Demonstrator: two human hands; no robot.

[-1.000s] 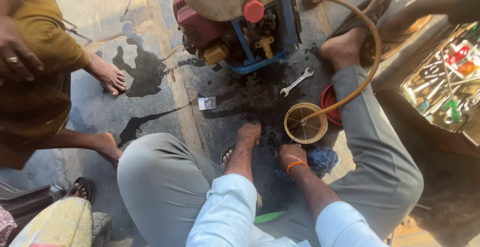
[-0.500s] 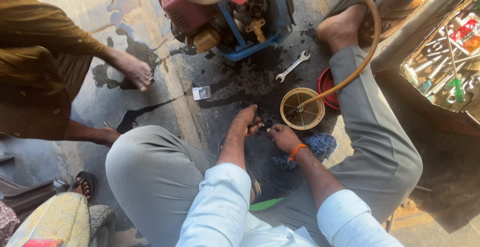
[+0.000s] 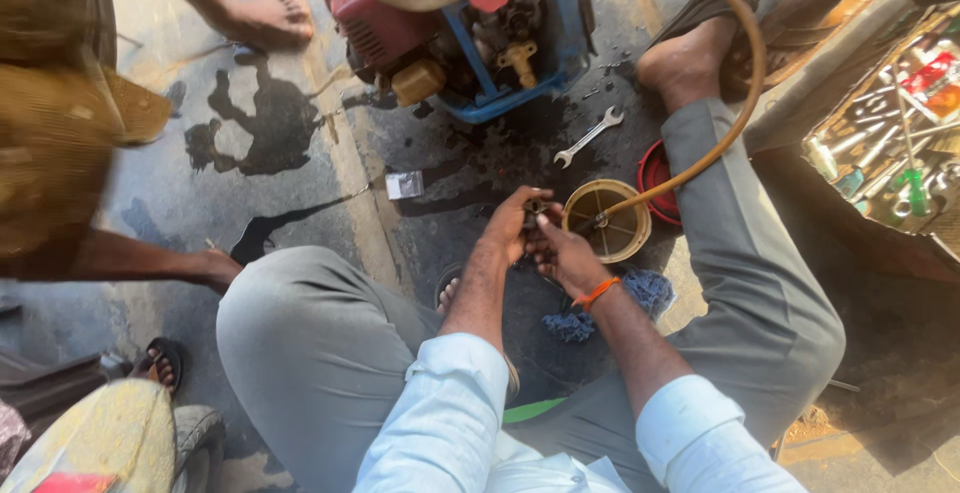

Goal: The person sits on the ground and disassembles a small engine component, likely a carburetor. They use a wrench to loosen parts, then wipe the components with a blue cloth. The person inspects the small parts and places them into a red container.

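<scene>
Both hands (image 3: 538,235) pinch small dark part (image 3: 535,209), touching round container (image 3: 608,219) rim.

Round tan container (image 3: 606,219) and its hose (image 3: 700,158) block me to the right — spanner (image 3: 588,137) and engine (image 3: 470,33) ahead; open wet ground (image 3: 300,183) to the left, past my knee (image 3: 300,323) — passable

Sunlit, oil-stained concrete floor (image 3: 300,143) with a cluttered tool tray (image 3: 890,123) at right.
</scene>
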